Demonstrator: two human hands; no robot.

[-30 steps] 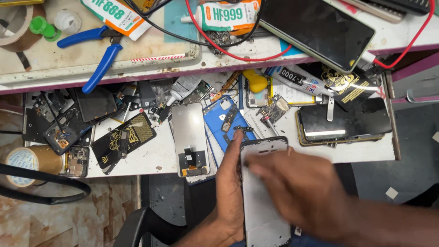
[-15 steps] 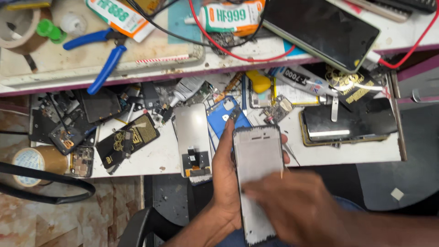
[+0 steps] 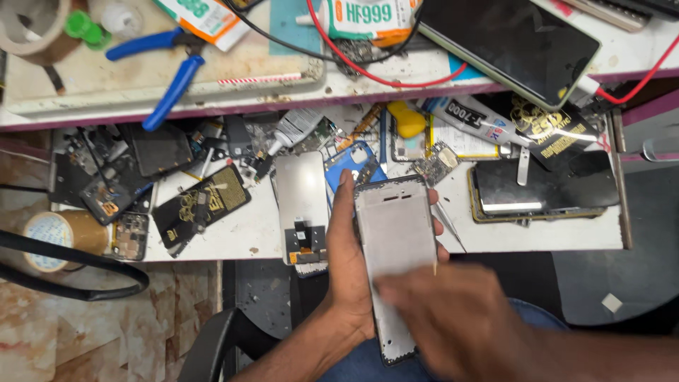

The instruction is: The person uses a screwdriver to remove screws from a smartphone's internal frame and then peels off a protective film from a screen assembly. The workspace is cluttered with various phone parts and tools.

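My left hand point(image 3: 348, 269) grips a white-faced phone screen panel point(image 3: 396, 233) from its left side, thumb along the edge and fingertips showing past the right edge. The panel stands lengthwise in front of an open drawer. My right hand point(image 3: 460, 318) lies over the panel's lower half, blurred, fingers pressed flat on its face. The bottom end of the panel is hidden under that hand.
The open drawer point(image 3: 537, 240) holds a grey display panel point(image 3: 303, 205), a dark phone point(image 3: 541, 187), black pouches point(image 3: 201, 201), glue tubes and several small parts. Blue pliers point(image 3: 166, 67), a large dark phone point(image 3: 520, 42) and red wire lie on the bench. Tape roll point(image 3: 56, 237) at left.
The screen panel has been raised and turned face-up toward the drawer. My right hand slid from its upper part down to its lower half.
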